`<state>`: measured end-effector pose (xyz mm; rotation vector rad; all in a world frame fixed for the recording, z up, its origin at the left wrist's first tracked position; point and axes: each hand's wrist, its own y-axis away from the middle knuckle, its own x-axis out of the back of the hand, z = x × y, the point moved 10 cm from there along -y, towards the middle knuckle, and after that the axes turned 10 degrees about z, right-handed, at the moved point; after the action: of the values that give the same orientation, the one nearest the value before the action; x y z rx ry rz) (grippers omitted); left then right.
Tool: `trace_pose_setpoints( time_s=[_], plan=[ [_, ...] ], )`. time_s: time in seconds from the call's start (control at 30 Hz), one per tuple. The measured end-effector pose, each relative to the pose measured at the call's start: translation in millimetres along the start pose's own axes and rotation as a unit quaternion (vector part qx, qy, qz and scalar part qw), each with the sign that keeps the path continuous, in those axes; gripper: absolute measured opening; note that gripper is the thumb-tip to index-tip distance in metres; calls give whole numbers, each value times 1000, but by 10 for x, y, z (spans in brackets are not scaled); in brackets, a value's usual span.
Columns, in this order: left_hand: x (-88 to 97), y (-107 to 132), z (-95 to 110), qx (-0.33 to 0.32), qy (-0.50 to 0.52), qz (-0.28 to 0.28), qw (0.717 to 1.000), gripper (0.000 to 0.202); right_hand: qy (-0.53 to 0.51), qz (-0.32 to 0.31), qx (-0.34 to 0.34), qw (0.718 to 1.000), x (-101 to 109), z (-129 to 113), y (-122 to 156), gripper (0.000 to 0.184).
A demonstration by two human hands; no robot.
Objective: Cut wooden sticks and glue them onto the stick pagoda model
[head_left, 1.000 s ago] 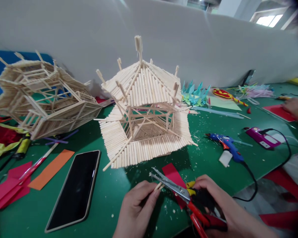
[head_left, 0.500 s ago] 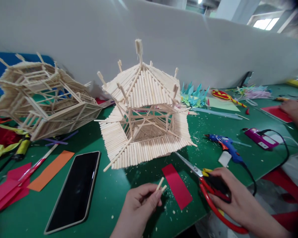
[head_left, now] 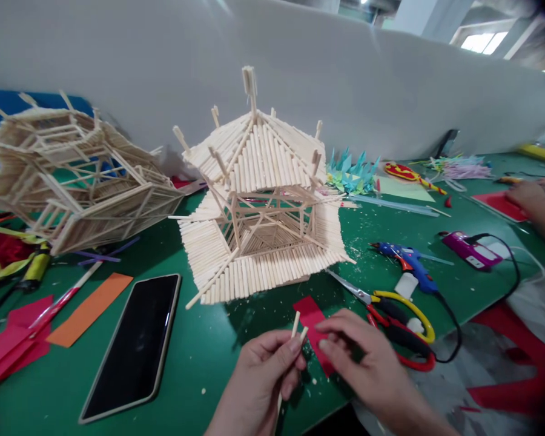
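Note:
My left hand (head_left: pixel 263 372) is closed round two thin wooden sticks (head_left: pixel 298 328), their cut ends poking up past my thumb. My right hand (head_left: pixel 362 362) hovers beside them with the fingers bent, its fingertips reaching toward the stick ends and holding nothing. Under my hands a red paper strip (head_left: pixel 309 312) lies on the green mat. The scissors (head_left: pixel 393 316) with red and yellow handles rest on the mat just right of my right hand. A pavilion model (head_left: pixel 258 206) made of wooden sticks stands right behind my hands.
A second stick model (head_left: pixel 79 181) lies tilted at the left. A black phone (head_left: pixel 134 345) and an orange paper strip (head_left: pixel 89 309) lie front left. A blue glue gun (head_left: pixel 411 270) and a purple tool (head_left: pixel 471 257) lie at the right. Another person's hand (head_left: pixel 536 197) rests at the far right.
My right hand has set the scissors down on the mat and come left to the sticks. My left hand has kept hold of the sticks and lifted them slightly.

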<state>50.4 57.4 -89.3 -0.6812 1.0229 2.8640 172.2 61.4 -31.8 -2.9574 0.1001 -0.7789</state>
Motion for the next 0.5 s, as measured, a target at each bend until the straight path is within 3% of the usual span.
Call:
trace_pose_setpoints(
  time_s=[0.07,0.13,0.27,0.5],
  plan=[
    [8,14,17,-9,5,8,1000,20,-89,-7,-25,996,-280,-59,4,17],
    [35,24,30,-18,6,14,1000,20,-147,23,-36,988,-392,-70,-9,18],
    [85,35,20,-25,-2,16,1000,20,-198,42,-41,979,-439,-46,-41,21],
    [14,92,-27,-32,-19,-23,999,31,-173,60,-48,982,-366,2,-87,22]
  ],
)
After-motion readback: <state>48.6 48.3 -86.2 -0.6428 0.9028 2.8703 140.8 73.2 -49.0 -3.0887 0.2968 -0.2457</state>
